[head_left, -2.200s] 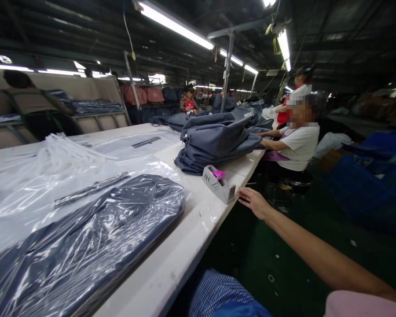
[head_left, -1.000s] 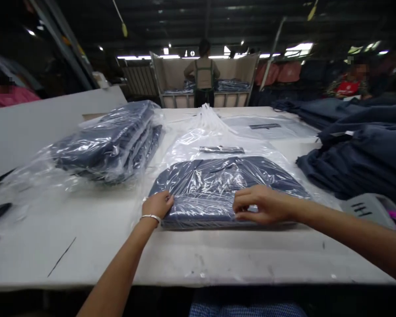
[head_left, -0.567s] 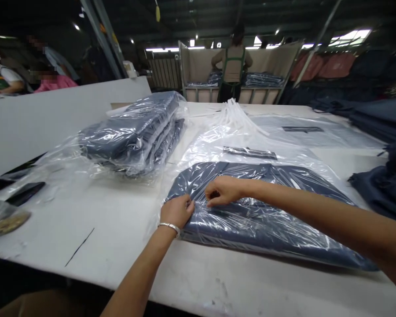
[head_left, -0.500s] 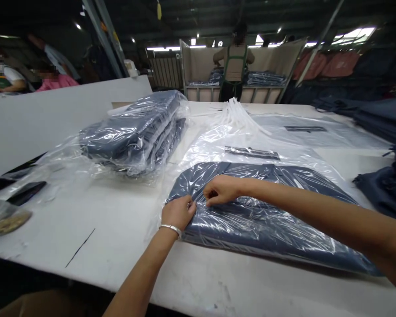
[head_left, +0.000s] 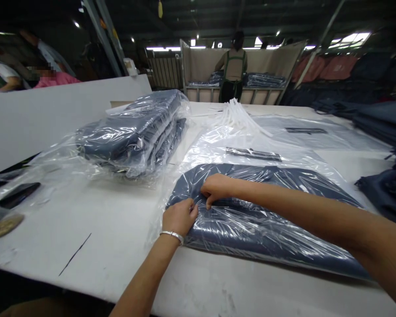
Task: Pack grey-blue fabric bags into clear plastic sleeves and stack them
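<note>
A dark blue garment (head_left: 284,240), folded flat inside a clear plastic bag (head_left: 224,231), lies on the white table in front of me. My left hand (head_left: 180,216), with a silver bangle at the wrist, is closed on the bag's left end, thumb and fingers pinching the film. Just right of it, my right hand (head_left: 216,189) rests on top of the bag with curled fingers, gripping the plastic; its fingertips are partly hidden. My right forearm crosses over the garment.
Several bagged dark blue garments (head_left: 128,127) are stacked at the left. Clear bags with black zip strips (head_left: 253,154) and a bunch of white strips (head_left: 234,116) lie behind. Dark cloth piles (head_left: 383,119) stand right. A person (head_left: 235,66) works at a bin beyond.
My right hand has shifted slightly left and its thumb now points down at the plastic. My left hand stays at the bag's left end. The person behind has turned a little.
</note>
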`<state>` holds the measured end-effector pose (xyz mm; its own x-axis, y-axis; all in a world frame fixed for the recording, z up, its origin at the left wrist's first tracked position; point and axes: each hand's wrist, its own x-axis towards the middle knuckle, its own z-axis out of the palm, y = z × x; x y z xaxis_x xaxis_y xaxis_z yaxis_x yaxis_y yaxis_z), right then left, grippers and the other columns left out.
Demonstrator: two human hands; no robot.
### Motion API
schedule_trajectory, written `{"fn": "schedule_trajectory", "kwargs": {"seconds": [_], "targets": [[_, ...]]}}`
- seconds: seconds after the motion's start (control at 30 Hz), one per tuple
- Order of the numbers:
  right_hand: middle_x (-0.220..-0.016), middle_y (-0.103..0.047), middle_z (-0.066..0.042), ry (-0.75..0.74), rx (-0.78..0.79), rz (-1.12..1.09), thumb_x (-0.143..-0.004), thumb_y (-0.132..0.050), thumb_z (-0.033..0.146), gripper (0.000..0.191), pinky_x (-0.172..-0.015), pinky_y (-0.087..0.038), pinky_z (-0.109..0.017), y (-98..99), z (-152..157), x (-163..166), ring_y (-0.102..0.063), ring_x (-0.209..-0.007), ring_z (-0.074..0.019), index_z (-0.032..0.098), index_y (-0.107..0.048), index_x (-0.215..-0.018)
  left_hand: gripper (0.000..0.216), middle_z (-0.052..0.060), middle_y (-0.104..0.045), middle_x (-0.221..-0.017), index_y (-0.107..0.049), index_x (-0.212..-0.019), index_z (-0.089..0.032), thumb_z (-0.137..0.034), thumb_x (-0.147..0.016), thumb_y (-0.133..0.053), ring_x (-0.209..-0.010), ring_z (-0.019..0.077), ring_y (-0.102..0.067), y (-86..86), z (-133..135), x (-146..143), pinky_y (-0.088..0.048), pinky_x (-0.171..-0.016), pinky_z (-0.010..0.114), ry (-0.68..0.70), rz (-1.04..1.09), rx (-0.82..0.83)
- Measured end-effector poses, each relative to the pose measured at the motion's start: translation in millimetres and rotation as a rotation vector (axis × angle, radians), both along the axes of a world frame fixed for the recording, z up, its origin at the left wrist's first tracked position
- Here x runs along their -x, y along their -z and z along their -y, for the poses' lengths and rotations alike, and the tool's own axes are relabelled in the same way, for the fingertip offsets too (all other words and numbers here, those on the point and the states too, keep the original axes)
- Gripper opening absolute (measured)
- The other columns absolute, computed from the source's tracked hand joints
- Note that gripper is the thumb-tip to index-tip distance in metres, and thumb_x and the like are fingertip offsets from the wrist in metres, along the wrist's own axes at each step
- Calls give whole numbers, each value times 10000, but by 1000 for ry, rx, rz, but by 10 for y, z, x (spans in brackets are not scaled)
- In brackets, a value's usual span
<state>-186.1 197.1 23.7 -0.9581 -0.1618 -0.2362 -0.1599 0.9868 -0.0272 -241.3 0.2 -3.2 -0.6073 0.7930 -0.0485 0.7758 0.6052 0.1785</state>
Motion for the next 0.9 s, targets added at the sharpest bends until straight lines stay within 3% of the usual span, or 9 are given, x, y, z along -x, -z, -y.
{"fn": "schedule_trajectory", "kwargs": {"seconds": [0.1, 0.23, 0.3, 0.37, 0.47, 0.6, 0.73, 0.8, 0.9], "targets": [[-726, -677, -19, 65, 37, -58, -713, -723, 605, 385, -556, -277, -256, 25, -163, 28, -560, -646, -161, 224, -699, -760, 312, 34, -715, -824, -634, -852, -261, -470, -906, -409, -758, 208, -652, 7, -4, 0, -379, -595, 292, -4, -9, 19], [-925, -690, -69, 338, 3, -301, -869, -638, 417, 232, -626, -349, -267, -79, -158, -213, -609, -798, -200, 196, -696, -911, 308, 38, -718, -842, -630, -858, -266, -462, -906, -397, -769, 208, -653, -16, -21, 5, -406, -633, 296, 1, -20, 49], [-1041, -675, -97, 397, 59, -420, -966, -482, 370, 281, -696, -400, -287, -74, 16, -466, -618, -867, -205, 181, -664, -1066, 303, 40, -718, -844, -630, -854, -267, -457, -903, -399, -772, 208, -655, -31, -31, 10, -416, -647, 298, 11, -29, 52], [-1160, -653, -99, 306, 195, -480, -995, -406, 405, 367, -834, -432, -318, 14, 244, -733, -609, -1003, -212, 192, -604, -1220, 299, 45, -718, -846, -632, -847, -266, -453, -899, -405, -787, 211, -658, -42, -39, 11, -425, -663, 302, 19, -37, 52], [-1370, -550, -129, 184, 278, -405, -928, -483, 560, 570, -1080, -312, -465, 189, 537, -1050, -470, -1281, -295, 186, -523, -1357, 307, 60, -718, -856, -639, -840, -266, -456, -896, -404, -821, 223, -660, -51, -43, -9, -438, -690, 316, 24, -55, 38], [-1410, -504, -176, 518, 297, -525, -905, -549, 504, 547, -1115, -244, -568, 208, 849, -1429, -393, -1341, -359, 160, -556, -1330, 349, 95, -717, -887, -658, -860, -254, -472, -898, -388, -848, 243, -660, -68, -36, -28, -451, -704, 335, 12, -67, 12], [-1125, -690, -101, 640, 897, -499, -921, -530, 462, 357, -949, -470, -470, 267, 1270, -2061, -628, -1044, -285, 234, -655, -1165, 332, 65, -723, -904, -664, -869, -237, -494, -872, -456, -858, 218, -658, -140, -38, 100, -461, -708, 302, 14, -22, -12], [-1033, -710, -102, 849, 1345, -389, -901, -540, 529, 401, -867, -526, -440, 422, 1430, -2417, -672, -941, -267, 213, -659, -1118, 301, 27, -726, -854, -670, -863, -226, -483, -850, -514, -815, 180, -659, -209, -45, 211, -464, -696, 259, 34, 22, -16], [-1196, -656, -138, 1187, 2004, -395, -834, -649, 536, 513, -970, -503, -386, 675, 1506, -2855, -646, -1083, -248, 170, -590, -1189, 265, 10, -732, -809, -684, -861, -206, -449, -819, -588, -777, 168, -667, -352, -61, 314, -476, -679, 235, 47, 46, -20]]}}
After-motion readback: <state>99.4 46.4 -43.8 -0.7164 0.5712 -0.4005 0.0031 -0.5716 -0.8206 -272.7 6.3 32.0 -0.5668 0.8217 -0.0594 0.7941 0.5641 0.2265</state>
